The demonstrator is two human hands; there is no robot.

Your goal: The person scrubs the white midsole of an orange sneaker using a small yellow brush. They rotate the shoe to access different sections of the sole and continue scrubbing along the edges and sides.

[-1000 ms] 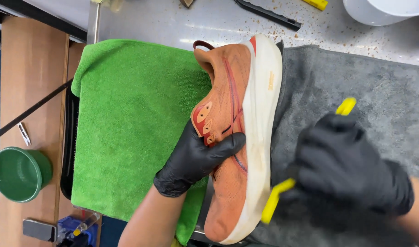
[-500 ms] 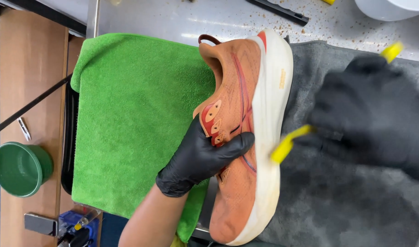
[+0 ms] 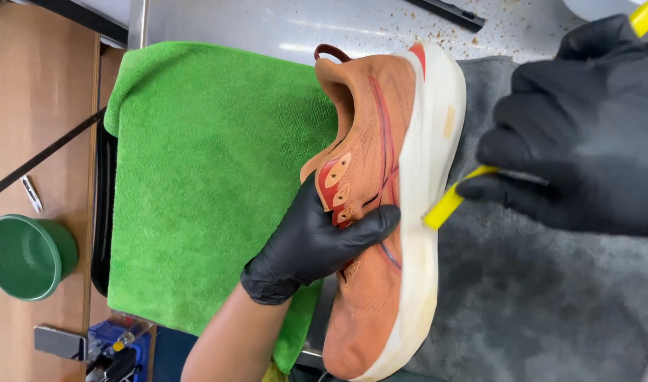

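Since the earlier frame, the right hand (image 3: pixel 585 134) has risen toward the heel end, its grip clamped on a yellow brush (image 3: pixel 447 201) whose tip touches the white midsole. Left hand (image 3: pixel 313 244) grips the orange running shoe (image 3: pixel 380 212), lying on its side between green towel (image 3: pixel 203 184) and grey towel (image 3: pixel 543 304) on the worktop (image 3: pixel 267 25).

Two gloved hands: left hand (image 3: pixel 306 247) at six o'clock, right hand (image 3: pixel 585 134) at two o'clock. One orange shoe (image 3: pixel 384 212) at centre. One yellow brush (image 3: pixel 447 201) just right of centre. Two towels: green towel (image 3: pixel 203 177) at nine o'clock, grey towel (image 3: pixel 543 304) at four o'clock. One green bowl (image 3: pixel 27 256) at far nine o'clock.
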